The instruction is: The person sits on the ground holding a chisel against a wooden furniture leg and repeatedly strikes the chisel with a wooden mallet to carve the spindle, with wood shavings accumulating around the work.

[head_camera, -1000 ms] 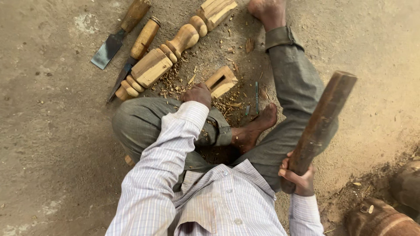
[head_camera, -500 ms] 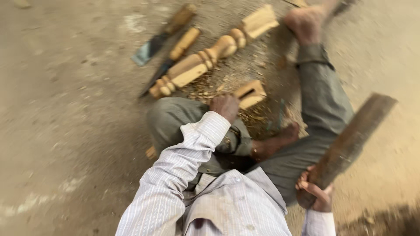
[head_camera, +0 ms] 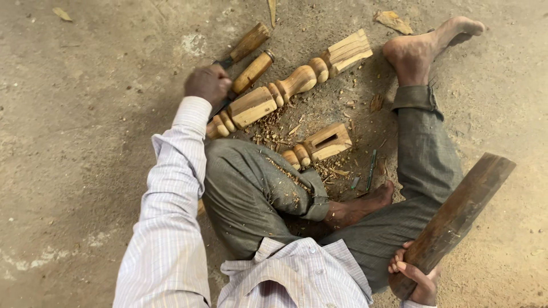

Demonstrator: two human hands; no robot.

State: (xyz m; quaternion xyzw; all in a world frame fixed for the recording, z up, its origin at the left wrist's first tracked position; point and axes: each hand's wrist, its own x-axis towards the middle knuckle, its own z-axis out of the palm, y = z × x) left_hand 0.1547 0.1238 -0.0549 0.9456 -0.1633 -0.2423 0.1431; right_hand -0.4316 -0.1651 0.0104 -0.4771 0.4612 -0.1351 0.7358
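Note:
I sit on the ground with my legs folded. My left hand (head_camera: 208, 84) reaches forward, its fingers curled over the blade ends of two wooden-handled chisels (head_camera: 252, 71). Which of the two it grips I cannot tell. Just right of them lies a long turned wooden leg (head_camera: 291, 85). A shorter turned piece with a rectangular slot (head_camera: 319, 143) lies against my knee. At lower right, my right hand (head_camera: 415, 278) grips the bottom of a thick dark wooden mallet (head_camera: 456, 214), held up and away from the work.
Wood chips and shavings (head_camera: 274, 128) litter the dusty ground between the two pieces. A thin green pencil (head_camera: 371, 169) lies by my right leg. My bare right foot (head_camera: 425, 43) rests beyond the long leg. My other foot (head_camera: 365, 206) is tucked under.
My left hand has left the slotted piece and moved forward and left onto the chisels. The mallet stays raised in my right hand, and the view has shifted.

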